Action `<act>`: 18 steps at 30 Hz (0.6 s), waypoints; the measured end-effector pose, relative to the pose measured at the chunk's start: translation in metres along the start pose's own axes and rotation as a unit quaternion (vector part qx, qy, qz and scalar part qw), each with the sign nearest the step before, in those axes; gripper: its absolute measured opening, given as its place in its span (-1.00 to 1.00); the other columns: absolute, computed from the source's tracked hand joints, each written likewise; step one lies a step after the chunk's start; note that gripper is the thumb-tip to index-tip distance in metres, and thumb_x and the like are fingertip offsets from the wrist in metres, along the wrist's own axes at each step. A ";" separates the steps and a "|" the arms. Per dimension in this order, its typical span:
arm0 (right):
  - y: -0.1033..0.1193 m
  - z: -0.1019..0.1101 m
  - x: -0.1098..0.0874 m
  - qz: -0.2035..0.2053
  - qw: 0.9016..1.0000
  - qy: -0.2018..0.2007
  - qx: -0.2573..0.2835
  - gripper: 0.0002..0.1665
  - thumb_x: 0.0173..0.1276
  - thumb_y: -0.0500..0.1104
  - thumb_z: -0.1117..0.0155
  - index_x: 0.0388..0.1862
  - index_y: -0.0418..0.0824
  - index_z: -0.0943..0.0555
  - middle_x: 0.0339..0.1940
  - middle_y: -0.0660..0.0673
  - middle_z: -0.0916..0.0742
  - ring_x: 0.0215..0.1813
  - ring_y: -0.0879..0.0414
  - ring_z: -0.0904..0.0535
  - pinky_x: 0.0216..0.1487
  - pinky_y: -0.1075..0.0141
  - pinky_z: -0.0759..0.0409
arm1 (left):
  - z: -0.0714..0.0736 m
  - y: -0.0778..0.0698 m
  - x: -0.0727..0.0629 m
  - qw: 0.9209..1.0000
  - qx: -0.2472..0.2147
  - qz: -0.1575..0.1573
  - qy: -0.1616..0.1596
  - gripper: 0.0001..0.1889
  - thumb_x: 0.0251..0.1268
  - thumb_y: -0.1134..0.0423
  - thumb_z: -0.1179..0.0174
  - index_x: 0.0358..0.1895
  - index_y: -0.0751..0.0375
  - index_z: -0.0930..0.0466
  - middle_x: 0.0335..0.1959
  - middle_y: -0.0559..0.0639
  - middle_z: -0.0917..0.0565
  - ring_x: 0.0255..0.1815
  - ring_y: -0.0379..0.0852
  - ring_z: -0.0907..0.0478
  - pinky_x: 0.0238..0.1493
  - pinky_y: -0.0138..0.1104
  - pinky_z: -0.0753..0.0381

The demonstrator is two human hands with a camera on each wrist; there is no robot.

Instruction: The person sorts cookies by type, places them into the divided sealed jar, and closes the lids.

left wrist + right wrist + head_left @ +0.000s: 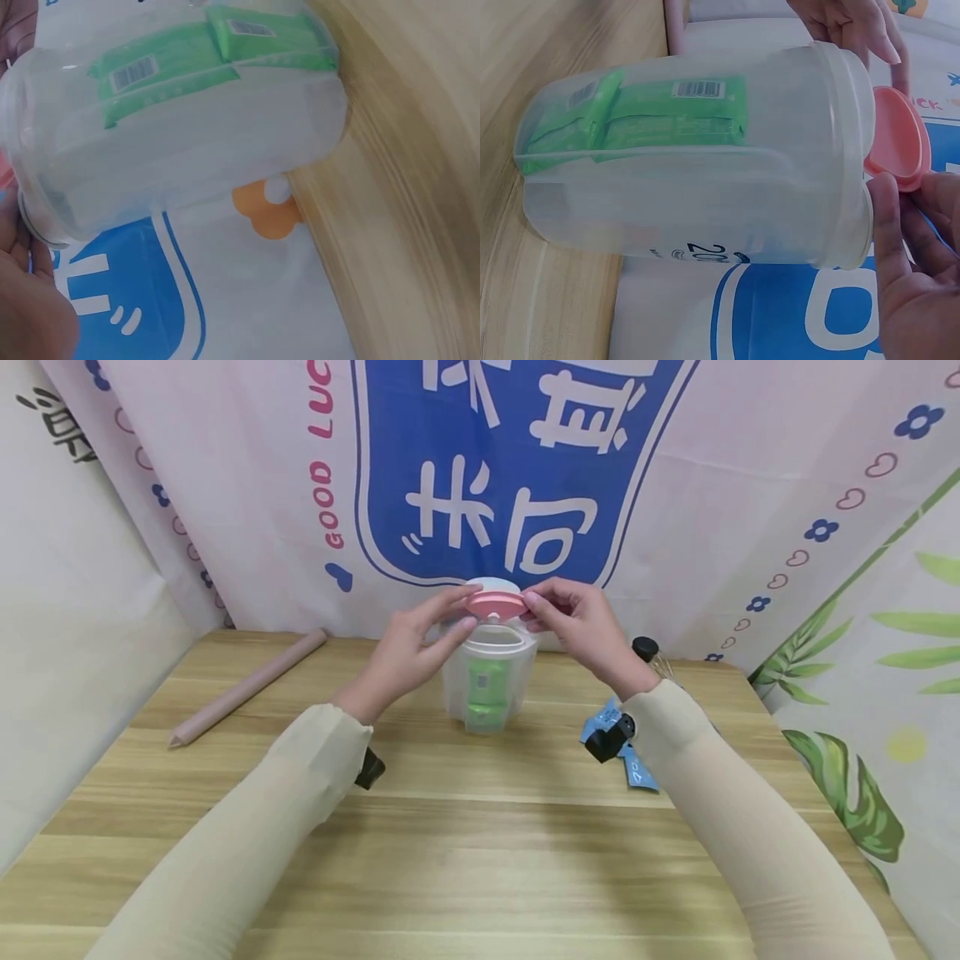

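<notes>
A translucent plastic container (453,681) stands upright near the table's back edge, with green packets (675,112) inside one section. Above its mouth a pink lid (497,603) is raised, with a pale white piece (492,583) just behind it. My right hand (585,622) pinches the lid's right edge between thumb and fingers. On the other side, my left hand (412,647) has its index fingertip at the lid's left edge and its thumb by the rim, fingers fairly straight. The opening (495,637) below the lid shows.
To the left lies a long pinkish roll (251,685). Blue packets (637,770) lie on the right, partly hidden by the right wrist's camera (611,739). A black-topped object (645,648) is behind that forearm. A printed cloth (255,468) hangs behind the wooden table (450,877).
</notes>
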State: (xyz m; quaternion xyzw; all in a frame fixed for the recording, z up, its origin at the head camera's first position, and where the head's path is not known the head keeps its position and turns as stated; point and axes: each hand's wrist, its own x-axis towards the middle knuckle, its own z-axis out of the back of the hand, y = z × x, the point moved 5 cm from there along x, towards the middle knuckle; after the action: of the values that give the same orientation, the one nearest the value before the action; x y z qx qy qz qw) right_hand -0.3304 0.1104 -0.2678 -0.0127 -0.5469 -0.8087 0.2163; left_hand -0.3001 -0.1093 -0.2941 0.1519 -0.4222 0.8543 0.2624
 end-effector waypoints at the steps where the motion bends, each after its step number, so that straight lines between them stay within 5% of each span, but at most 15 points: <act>1: 0.000 0.000 0.000 -0.002 1.000 0.001 0.001 -0.66 0.60 -0.08 -0.25 0.13 -0.29 -0.71 -0.01 -0.24 -0.81 -0.09 0.17 -0.78 0.00 0.42 -0.80 | 0.000 -0.001 0.001 1.000 0.003 0.003 0.000 -0.54 0.63 0.00 -0.13 0.49 -0.18 -0.46 0.37 0.00 -0.68 0.42 0.03 -0.61 0.40 0.04 -0.65; 6: 0.001 0.001 -0.001 -0.009 1.000 0.013 -0.004 -0.68 0.59 -0.08 -0.26 0.11 -0.26 -0.72 -0.03 -0.22 -0.81 -0.10 0.15 -0.77 0.02 0.41 -0.79 | 0.002 -0.006 0.007 1.000 0.021 0.021 0.000 -0.60 0.68 -0.02 -0.04 0.37 0.00 -0.61 0.25 0.01 -0.76 0.16 0.01 -0.71 0.27 -0.04 -0.70; 13: 0.001 0.005 -0.004 -0.011 0.998 0.030 -0.051 -0.70 0.58 -0.03 -0.29 0.08 -0.17 -0.75 -0.05 -0.17 -0.84 -0.07 0.15 -0.76 0.06 0.41 -0.75 | 0.003 -0.006 0.010 0.997 0.006 0.073 0.005 -0.57 0.67 -0.02 -0.06 0.30 0.15 -0.68 0.29 0.10 -0.73 0.33 0.08 -0.66 0.39 0.00 -0.64; 18: 0.001 0.006 -0.004 -0.011 0.998 0.046 -0.052 -0.71 0.58 -0.02 -0.29 0.07 -0.16 -0.75 -0.04 -0.15 -0.85 -0.03 0.15 -0.76 0.09 0.41 -0.74 | 0.004 -0.008 0.011 0.996 -0.002 0.091 0.001 -0.58 0.63 -0.03 -0.12 0.26 0.14 -0.72 0.25 0.11 -0.75 0.22 0.06 -0.69 0.31 -0.01 -0.67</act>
State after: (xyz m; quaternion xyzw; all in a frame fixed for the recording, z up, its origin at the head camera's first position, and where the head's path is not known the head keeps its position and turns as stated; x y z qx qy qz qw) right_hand -0.3274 0.1165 -0.2654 0.0191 -0.4934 -0.8382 0.2316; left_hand -0.3041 -0.1052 -0.2819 0.1115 -0.4359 0.8739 0.1838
